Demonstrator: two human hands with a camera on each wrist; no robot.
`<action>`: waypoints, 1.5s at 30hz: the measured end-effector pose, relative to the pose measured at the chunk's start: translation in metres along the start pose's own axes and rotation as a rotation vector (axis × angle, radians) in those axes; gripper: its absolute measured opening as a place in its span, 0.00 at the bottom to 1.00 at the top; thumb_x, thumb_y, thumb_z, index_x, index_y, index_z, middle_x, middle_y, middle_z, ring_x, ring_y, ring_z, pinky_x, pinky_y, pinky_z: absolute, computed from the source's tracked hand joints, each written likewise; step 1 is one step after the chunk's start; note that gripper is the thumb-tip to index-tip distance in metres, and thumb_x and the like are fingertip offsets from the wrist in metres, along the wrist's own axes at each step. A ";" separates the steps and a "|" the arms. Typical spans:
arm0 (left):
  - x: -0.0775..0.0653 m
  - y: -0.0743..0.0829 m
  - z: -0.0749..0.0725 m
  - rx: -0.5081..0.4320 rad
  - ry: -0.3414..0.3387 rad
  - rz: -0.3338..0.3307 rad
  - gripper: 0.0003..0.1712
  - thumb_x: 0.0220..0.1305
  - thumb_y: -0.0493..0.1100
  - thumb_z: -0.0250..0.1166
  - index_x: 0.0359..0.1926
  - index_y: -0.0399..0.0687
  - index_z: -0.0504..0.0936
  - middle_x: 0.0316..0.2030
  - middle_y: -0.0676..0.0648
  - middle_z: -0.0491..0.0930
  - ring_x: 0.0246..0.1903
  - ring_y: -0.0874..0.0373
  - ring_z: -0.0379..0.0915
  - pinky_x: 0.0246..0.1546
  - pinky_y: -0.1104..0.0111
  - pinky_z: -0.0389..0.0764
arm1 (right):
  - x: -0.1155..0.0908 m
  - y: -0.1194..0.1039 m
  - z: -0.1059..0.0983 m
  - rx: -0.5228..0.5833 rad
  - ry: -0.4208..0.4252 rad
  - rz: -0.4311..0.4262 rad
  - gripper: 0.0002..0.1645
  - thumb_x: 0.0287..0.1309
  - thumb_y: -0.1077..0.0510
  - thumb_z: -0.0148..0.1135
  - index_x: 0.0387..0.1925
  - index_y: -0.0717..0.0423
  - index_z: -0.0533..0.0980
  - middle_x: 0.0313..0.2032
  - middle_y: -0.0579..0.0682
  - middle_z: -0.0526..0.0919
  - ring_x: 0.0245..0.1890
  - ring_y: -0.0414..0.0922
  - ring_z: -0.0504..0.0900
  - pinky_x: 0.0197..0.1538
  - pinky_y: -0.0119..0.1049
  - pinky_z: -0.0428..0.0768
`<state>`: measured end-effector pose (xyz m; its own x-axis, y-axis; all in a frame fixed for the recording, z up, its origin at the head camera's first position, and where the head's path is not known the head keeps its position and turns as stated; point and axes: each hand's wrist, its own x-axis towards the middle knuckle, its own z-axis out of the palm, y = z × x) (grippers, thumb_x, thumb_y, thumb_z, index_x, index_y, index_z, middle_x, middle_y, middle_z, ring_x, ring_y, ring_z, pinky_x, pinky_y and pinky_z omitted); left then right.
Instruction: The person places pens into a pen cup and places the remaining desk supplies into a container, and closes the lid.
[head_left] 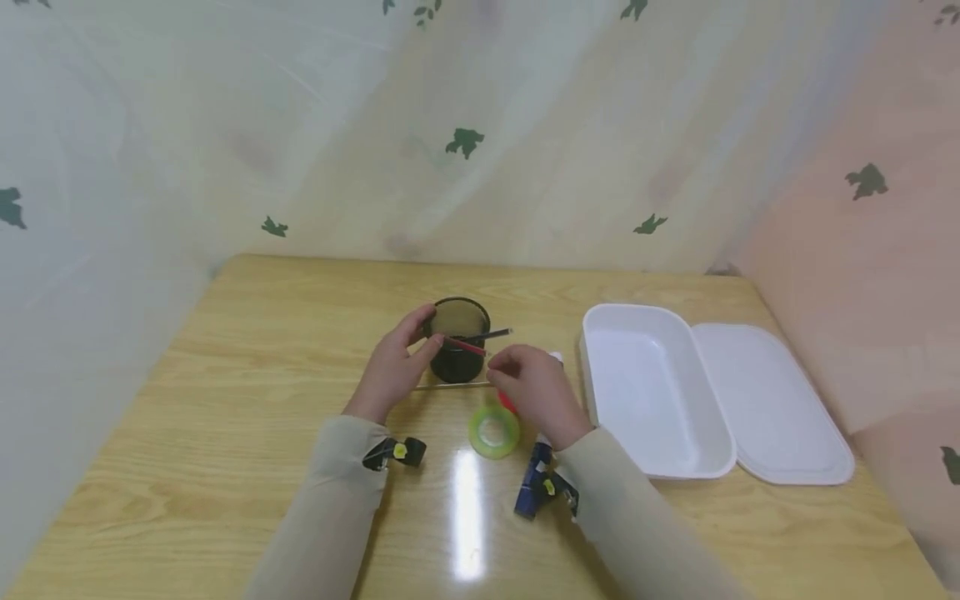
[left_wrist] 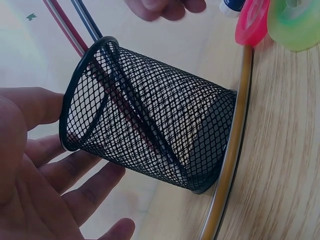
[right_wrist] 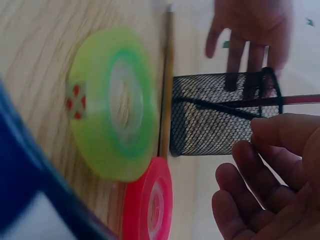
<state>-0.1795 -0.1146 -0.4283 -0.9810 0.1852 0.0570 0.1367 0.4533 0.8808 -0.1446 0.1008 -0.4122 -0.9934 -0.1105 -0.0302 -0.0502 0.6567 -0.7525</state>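
OK, L hand [head_left: 393, 362] loosely has the black cup [head_left: 457, 367], thumb at the rim, fingers spread along the side; cup stands approx upright on the bench [head_left: 262, 417]. Red pencil [head_left: 468, 346] & dark pencil [head_left: 495, 333] are both in it, upper ends sticking out toward R hand [head_left: 536, 387]. R hand's fingers are half-curled, thumb and index tips just apart near those ends; I see nothing in them. Step, I'd guess: filling the cup, w/ 2 in. Yellow stick [left_wrist: 235, 135] lies on the bench just in front of the cup, so next move prob calls for R hand to pinch that while L hand steadies the cup. Green tape [right_wrist: 95, 150], pink tape [right_wrist: 135, 212], blue tube [head_left: 533, 482] are nearby; white box [head_left: 667, 400] + lid [head_left: 776, 408] off right.
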 end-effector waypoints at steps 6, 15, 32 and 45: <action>0.002 0.003 0.002 -0.018 -0.002 0.005 0.33 0.75 0.50 0.58 0.76 0.51 0.62 0.73 0.46 0.64 0.69 0.43 0.65 0.67 0.45 0.65 | 0.014 -0.001 0.000 -0.063 -0.067 0.032 0.07 0.62 0.56 0.69 0.41 0.52 0.84 0.37 0.46 0.86 0.38 0.43 0.83 0.48 0.43 0.82; 0.006 0.004 0.005 -0.027 0.000 -0.001 0.33 0.75 0.49 0.58 0.76 0.51 0.62 0.73 0.46 0.64 0.69 0.42 0.64 0.65 0.44 0.67 | 0.035 0.004 0.006 -0.194 -0.125 0.011 0.04 0.60 0.58 0.69 0.36 0.54 0.85 0.34 0.48 0.87 0.33 0.44 0.82 0.43 0.40 0.82; 0.008 0.005 0.011 -0.046 0.006 0.016 0.32 0.75 0.48 0.58 0.75 0.49 0.62 0.73 0.44 0.64 0.68 0.42 0.65 0.68 0.45 0.63 | 0.044 0.009 0.009 -0.402 -0.170 0.004 0.06 0.57 0.61 0.65 0.28 0.53 0.87 0.34 0.48 0.87 0.34 0.49 0.83 0.42 0.42 0.82; 0.009 0.003 0.012 -0.044 0.008 0.014 0.32 0.75 0.47 0.58 0.75 0.49 0.62 0.73 0.45 0.64 0.68 0.42 0.65 0.67 0.46 0.66 | 0.047 0.012 0.012 -0.490 -0.201 -0.054 0.13 0.44 0.67 0.69 0.35 0.53 0.88 0.41 0.50 0.87 0.43 0.50 0.84 0.50 0.44 0.82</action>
<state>-0.1865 -0.1012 -0.4302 -0.9801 0.1846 0.0731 0.1447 0.4116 0.8998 -0.1908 0.0939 -0.4306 -0.9512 -0.2631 -0.1611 -0.1909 0.9122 -0.3626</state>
